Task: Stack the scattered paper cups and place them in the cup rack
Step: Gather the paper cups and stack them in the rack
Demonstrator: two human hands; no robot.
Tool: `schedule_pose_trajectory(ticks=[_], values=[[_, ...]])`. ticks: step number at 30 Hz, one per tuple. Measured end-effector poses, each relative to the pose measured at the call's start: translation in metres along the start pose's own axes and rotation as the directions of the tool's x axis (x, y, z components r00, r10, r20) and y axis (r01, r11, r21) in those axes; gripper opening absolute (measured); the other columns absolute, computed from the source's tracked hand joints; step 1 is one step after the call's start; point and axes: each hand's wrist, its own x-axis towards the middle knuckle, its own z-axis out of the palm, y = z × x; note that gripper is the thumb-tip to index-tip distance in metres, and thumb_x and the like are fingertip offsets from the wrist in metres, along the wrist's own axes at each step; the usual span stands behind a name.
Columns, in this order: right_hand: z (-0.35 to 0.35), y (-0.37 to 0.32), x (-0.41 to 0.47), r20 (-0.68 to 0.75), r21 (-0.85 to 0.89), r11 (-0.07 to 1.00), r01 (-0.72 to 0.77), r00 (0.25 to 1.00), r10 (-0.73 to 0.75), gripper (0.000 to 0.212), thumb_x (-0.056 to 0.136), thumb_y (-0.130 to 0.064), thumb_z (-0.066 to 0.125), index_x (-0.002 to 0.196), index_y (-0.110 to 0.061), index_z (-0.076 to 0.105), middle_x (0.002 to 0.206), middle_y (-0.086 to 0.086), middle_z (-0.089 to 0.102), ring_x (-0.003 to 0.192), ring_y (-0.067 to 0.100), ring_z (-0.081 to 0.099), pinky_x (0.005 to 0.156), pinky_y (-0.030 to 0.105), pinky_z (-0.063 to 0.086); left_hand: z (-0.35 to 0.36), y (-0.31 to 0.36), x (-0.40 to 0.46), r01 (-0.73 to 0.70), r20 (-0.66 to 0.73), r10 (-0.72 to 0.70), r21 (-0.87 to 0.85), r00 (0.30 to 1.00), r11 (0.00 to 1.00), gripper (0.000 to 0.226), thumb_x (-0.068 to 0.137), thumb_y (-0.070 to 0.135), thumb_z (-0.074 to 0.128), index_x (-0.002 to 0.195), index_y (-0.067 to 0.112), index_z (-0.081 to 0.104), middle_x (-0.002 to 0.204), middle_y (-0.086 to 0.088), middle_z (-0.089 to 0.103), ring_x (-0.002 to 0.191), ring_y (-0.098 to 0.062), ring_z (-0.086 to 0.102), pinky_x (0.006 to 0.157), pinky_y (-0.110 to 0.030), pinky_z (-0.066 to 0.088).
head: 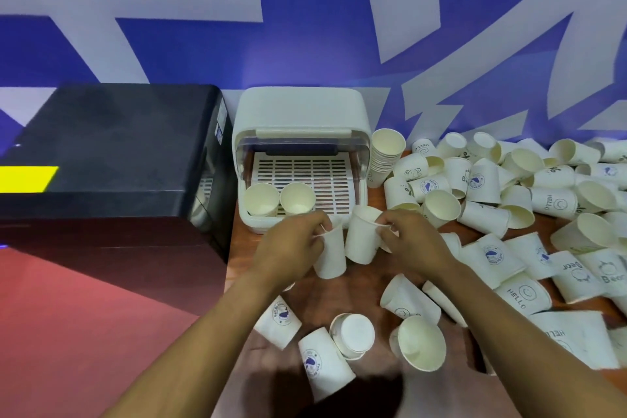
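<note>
Hands hold one paper cup each. The left hand [291,241] pinches a cup [330,256], and the right hand [412,237] pinches another cup [361,236] near the cup rack [298,118].

Two cups [279,199] in rack [298,118]

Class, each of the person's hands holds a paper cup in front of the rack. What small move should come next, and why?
Probably nest the two: the left hand pinches one cup by its rim, and the right hand pinches a second cup tilted beside it, mouths up. Slipping one into the other starts a stack. The cup rack stands open, with two cup stacks already inside.
</note>
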Motion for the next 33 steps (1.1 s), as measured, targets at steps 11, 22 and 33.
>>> schedule_pose_trajectory(ticks=[11,22,33], values=[[0.0,-0.057,0.02,-0.024,-0.065,0.995,0.079,0.996,-0.081,0.023,0.094,-0.021,0.051,0.112,-0.018,0.064,0.117,0.0,0.061,0.111,0.016,0.043,0.081,0.02,0.026,-0.068,-0.031,0.003,0.045,-0.118,-0.022,0.201,0.993,0.978,0.029,0.086,0.012,0.048,0.11,0.028,0.056,0.107,0.007,0.066,0.096,-0.019,0.058,0.068,-0.03,0.043],[0.004,-0.093,0.047,-0.065,-0.139,0.968,0.208,0.974,-0.218,0.022,0.094,-0.024,0.054,0.11,-0.02,0.067,0.112,-0.002,0.067,0.108,0.018,0.049,0.083,0.032,0.043,-0.084,-0.052,0.013,0.129,-0.292,-0.047,0.267,0.955,0.955,0.027,0.088,0.012,0.05,0.109,0.026,0.059,0.106,0.0,0.068,0.093,-0.024,0.061,0.066,-0.029,0.04],[0.021,-0.103,0.067,-0.138,-0.225,0.937,0.268,0.943,-0.303,0.021,0.088,-0.023,0.063,0.106,-0.019,0.073,0.101,0.002,0.072,0.102,0.023,0.055,0.082,0.033,0.044,-0.066,-0.063,0.038,0.103,-0.338,0.018,0.337,0.941,0.936,0.028,0.092,0.013,0.049,0.116,0.023,0.061,0.108,-0.002,0.069,0.097,-0.025,0.063,0.076,-0.032,0.048]])
